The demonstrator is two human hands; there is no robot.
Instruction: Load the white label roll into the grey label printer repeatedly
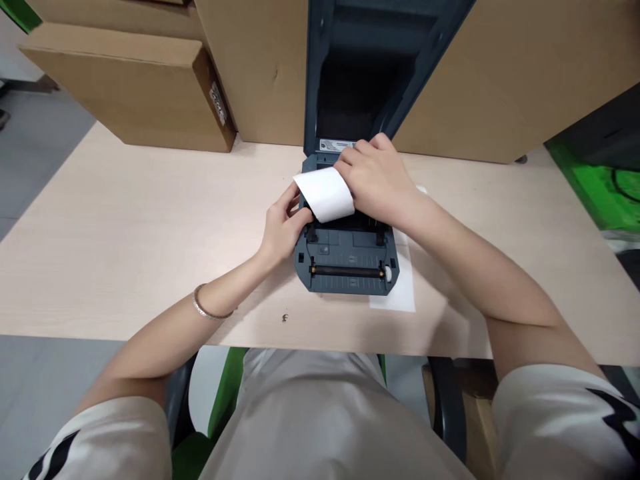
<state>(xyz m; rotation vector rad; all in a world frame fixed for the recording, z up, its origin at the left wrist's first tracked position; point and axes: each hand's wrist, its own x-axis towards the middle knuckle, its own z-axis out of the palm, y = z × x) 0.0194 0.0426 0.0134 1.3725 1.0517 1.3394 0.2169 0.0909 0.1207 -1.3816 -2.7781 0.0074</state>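
Note:
A dark grey label printer (345,263) stands on the table with its lid (370,80) raised and leaning back. White label paper (326,193) slants over the open compartment, its loose end pointing left. My right hand (374,175) is closed over the paper's right end, fingers bent down into the compartment; what lies beneath them is hidden. At the printer's left wall, my left hand (287,223) grips the edge, thumb on the inner side and fingers outside, partly behind the paper. A black roller (347,271) with a white gear crosses the printer's front.
A flat sheet of white paper (400,287) lies to the right of the printer, partly under it. Behind it, a large cardboard panel (500,87) lines the table's far edge. A cardboard box (135,93) stands at the back left. The wooden table's (125,267) front edge runs close to my body.

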